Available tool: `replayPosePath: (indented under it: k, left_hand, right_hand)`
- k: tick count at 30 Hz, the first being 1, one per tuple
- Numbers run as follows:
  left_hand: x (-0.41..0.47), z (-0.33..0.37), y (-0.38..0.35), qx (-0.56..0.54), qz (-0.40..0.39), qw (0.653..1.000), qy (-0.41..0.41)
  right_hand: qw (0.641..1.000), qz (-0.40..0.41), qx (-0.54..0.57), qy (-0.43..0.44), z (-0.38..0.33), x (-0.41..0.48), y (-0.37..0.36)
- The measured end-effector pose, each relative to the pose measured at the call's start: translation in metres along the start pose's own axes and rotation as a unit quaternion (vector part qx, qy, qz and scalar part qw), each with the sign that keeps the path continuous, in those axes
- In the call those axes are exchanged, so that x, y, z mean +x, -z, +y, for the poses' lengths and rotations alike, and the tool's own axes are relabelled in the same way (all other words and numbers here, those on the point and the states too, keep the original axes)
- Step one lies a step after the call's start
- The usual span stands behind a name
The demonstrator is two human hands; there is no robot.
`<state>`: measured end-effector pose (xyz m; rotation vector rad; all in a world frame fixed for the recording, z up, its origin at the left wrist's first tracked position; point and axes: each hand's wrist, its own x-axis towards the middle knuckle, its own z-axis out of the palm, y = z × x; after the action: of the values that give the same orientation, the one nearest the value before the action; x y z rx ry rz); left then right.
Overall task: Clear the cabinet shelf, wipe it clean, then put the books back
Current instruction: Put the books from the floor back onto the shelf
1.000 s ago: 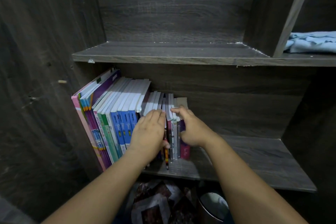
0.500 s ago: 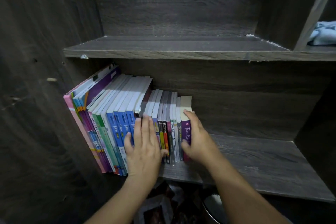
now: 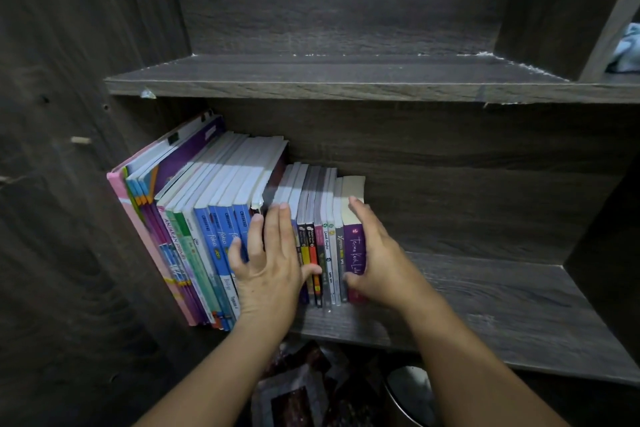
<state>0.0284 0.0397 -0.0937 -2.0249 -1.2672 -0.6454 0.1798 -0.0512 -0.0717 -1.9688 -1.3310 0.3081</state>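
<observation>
In the head view, your left hand (image 3: 270, 263) lies flat with straight fingers on the spines of the books (image 3: 207, 218), which stand on the shelf (image 3: 485, 305); just right of it, your right hand (image 3: 381, 263), fingers straight too, presses the purple book (image 3: 356, 246) that ends the row.

The cabinet (image 3: 450, 135) is dark grey wood grain, dimly lit, with a left side wall (image 3: 69, 218) bearing a small wooden peg (image 3: 80, 140). An upper board (image 3: 311, 85) carries an upright divider (image 3: 554, 3); a pale blue cloth (image 3: 627, 48) lies beyond it. Below sits a round metal container (image 3: 408, 392).
</observation>
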Motion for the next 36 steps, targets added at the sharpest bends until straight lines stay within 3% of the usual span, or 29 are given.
replayPosePath:
  k: [3,8,14,19,23,28,31,33,36]
  left_hand:
    - [-0.002,0.006,-0.005,0.002,0.005,1.0,0.003]
    - [-0.009,0.008,-0.003,-0.085,0.014,0.996,-0.018]
    - [-0.006,0.017,-0.006,-0.034,-0.027,0.999,0.008]
    - [-0.03,0.019,-0.005,-0.123,-0.03,0.992,-0.023]
    - [-0.052,0.019,-0.012,-0.174,-0.072,0.979,-0.079]
    - [-0.049,0.021,-0.005,-0.196,-0.123,0.971,-0.058]
    - [-0.041,0.028,0.019,-0.262,-0.096,0.96,-0.013]
    - [-0.026,0.031,0.033,-0.279,-0.052,0.958,-0.035]
    - [-0.005,0.037,0.045,-0.26,-0.06,0.961,-0.07]
  right_hand:
    - [1.0,0.009,0.016,-0.002,0.001,-0.002,0.003]
    - [0.998,0.009,0.051,-0.023,0.005,-0.001,0.004]
    - [0.997,0.002,0.074,-0.017,0.007,0.002,0.002]
    - [0.995,-0.003,0.092,-0.025,0.005,0.0,0.003]
    - [0.995,0.008,0.098,-0.021,0.001,0.0,0.004]
    - [0.995,-0.005,0.095,-0.032,0.003,-0.001,0.007]
    - [0.995,-0.015,0.09,-0.045,0.007,-0.001,0.013]
    - [0.994,-0.015,0.095,-0.051,0.008,-0.001,0.017]
    - [0.993,-0.018,0.102,-0.056,0.008,0.0,0.02]
